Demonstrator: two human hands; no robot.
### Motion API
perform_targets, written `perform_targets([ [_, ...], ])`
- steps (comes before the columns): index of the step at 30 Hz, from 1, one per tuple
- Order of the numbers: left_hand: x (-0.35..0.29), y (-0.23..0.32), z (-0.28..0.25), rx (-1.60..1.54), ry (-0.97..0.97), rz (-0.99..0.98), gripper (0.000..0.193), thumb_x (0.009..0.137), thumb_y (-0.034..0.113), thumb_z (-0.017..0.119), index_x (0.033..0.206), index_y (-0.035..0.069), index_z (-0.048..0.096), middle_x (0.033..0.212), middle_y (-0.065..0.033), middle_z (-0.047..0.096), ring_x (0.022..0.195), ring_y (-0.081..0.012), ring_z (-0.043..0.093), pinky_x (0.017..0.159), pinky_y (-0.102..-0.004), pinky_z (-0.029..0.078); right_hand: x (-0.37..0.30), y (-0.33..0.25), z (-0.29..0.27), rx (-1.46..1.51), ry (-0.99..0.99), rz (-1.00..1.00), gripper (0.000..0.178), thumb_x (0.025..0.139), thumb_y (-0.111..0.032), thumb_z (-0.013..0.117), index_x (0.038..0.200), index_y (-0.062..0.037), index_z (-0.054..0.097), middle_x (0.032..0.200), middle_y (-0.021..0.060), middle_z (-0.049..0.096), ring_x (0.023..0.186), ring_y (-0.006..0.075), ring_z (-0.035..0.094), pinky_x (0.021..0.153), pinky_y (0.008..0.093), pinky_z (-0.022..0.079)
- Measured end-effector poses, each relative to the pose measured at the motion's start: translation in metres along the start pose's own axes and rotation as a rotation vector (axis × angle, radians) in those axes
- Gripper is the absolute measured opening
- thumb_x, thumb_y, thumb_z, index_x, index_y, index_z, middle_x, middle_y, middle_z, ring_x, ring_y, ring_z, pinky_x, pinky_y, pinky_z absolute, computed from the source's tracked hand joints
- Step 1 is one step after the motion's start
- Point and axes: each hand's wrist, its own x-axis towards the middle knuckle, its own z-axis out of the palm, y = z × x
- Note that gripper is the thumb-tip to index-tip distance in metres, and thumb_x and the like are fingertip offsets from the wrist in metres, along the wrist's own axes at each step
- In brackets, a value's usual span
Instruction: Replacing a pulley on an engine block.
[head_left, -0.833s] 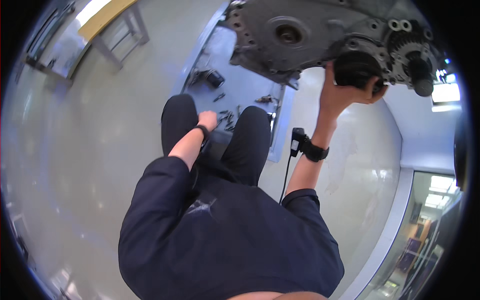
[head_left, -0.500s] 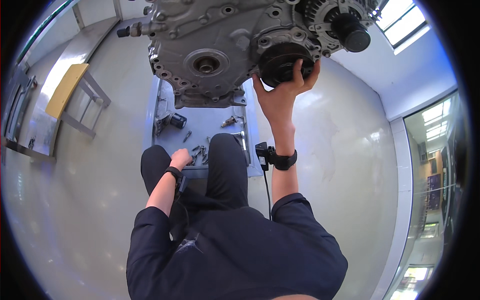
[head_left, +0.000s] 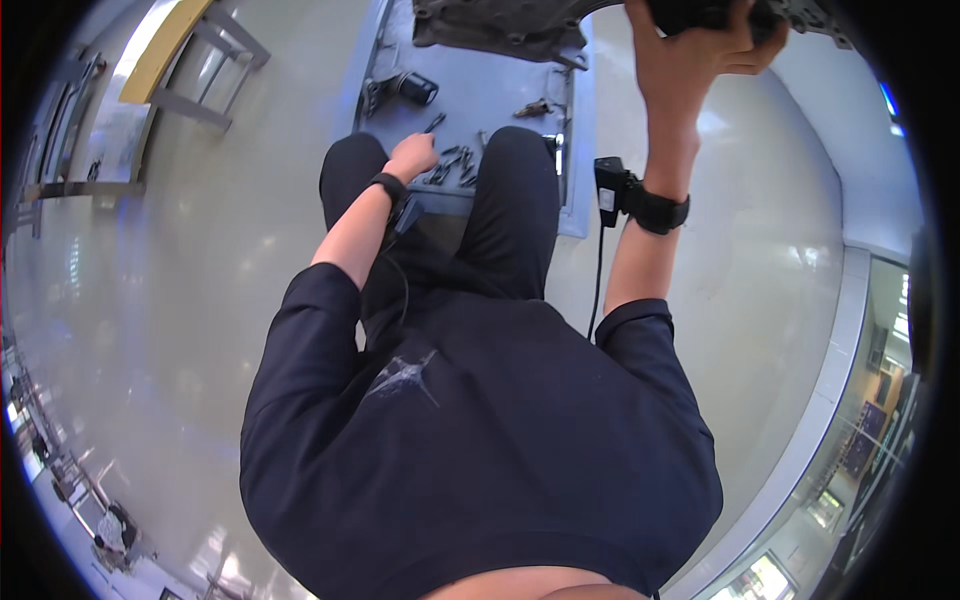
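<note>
My right hand (head_left: 700, 70) is raised at the top edge, fingers wrapped round a black round pulley (head_left: 690, 14) on the front of a grey metal engine (head_left: 500, 35). Most of the engine is cut off by the upper edge. Lower down, my left hand (head_left: 413, 157) hangs over the blue-grey tray (head_left: 480, 95) beside my left knee, its fingers curled together. A dark bolt (head_left: 436, 122) lies right at its fingertips; whether they grip it I cannot tell. Several loose bolts (head_left: 455, 163) lie in the tray between my knees.
A black cylindrical oil filter (head_left: 416, 88) on a metal bracket lies at the tray's left side. Toward its right are a small brass-coloured fitting (head_left: 533, 108) and a shiny metal tool (head_left: 558, 150). A yellow-topped bench (head_left: 165, 50) stands far left; a glass partition (head_left: 860, 430) runs along the right.
The view has tipped down, so the engine has slid up mostly out of the picture. My left hand has moved slightly forward to the single bolt. My right hand stays on the pulley.
</note>
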Motion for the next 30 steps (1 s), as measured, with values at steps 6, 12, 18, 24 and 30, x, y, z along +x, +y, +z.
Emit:
perform_targets([
  [6, -0.024, -0.034, 0.051, -0.077, -0.15, -0.09, 0.04, 0.077, 0.016, 0.061, 0.114, 0.004, 0.063, 0.113, -0.0267, 0.061, 0.107, -0.0449, 0.06, 0.093, -0.0499, 0.049, -0.004, -0.018, -0.019, 0.019, -0.285, -0.192, 0.112, 0.065, -0.033, 0.092, 0.146, -0.0025, 0.022, 0.15, 0.0331, 0.001, 0.138, 0.0493, 0.007, 0.111, 0.0553, 0.023],
  [12, -0.026, 0.01, 0.054, 0.035, -0.132, -0.117, 0.037, 0.081, 0.012, 0.059, 0.118, 0.006, 0.06, 0.124, -0.023, 0.054, 0.112, -0.0444, 0.057, 0.093, -0.0514, 0.05, -0.003, -0.012, -0.032, 0.111, -0.265, -0.136, 0.099, 0.066, -0.025, 0.087, 0.145, -0.0066, 0.03, 0.154, 0.0332, -0.001, 0.138, 0.0525, 0.004, 0.106, 0.0675, 0.018],
  [18, -0.031, 0.021, 0.064, 0.149, 0.039, 0.141, 0.033, 0.077, 0.007, 0.062, 0.111, 0.009, 0.064, 0.12, -0.0183, 0.052, 0.11, -0.0396, 0.054, 0.085, -0.0482, 0.054, 0.001, -0.025, -0.033, -0.021, -0.317, -0.111, 0.107, 0.067, -0.021, 0.092, 0.146, -0.0055, 0.021, 0.153, 0.0283, 0.0, 0.141, 0.0469, 0.008, 0.113, 0.0542, 0.025],
  [24, -0.023, 0.029, 0.078, 0.142, -0.114, 0.175, 0.036, 0.079, 0.007, 0.065, 0.114, 0.01, 0.063, 0.12, -0.0162, 0.054, 0.115, -0.0361, 0.057, 0.088, -0.0478, 0.054, -0.004, -0.017, -0.022, 0.108, -0.227, -0.09, 0.102, 0.067, -0.022, 0.088, 0.149, -0.0153, 0.028, 0.154, 0.0307, 0.003, 0.138, 0.0518, 0.009, 0.104, 0.0667, 0.022],
  [30, -0.02, 0.038, 0.086, 0.184, -0.054, 0.154, 0.028, 0.082, 0.012, 0.066, 0.109, 0.01, 0.062, 0.116, -0.0169, 0.058, 0.103, -0.0368, 0.064, 0.083, -0.0467, 0.055, 0.003, -0.025, -0.031, 0.02, -0.3, -0.082, 0.104, 0.066, -0.015, 0.089, 0.147, -0.0119, 0.023, 0.153, 0.0278, 0.002, 0.142, 0.0478, 0.007, 0.112, 0.0559, 0.025],
])
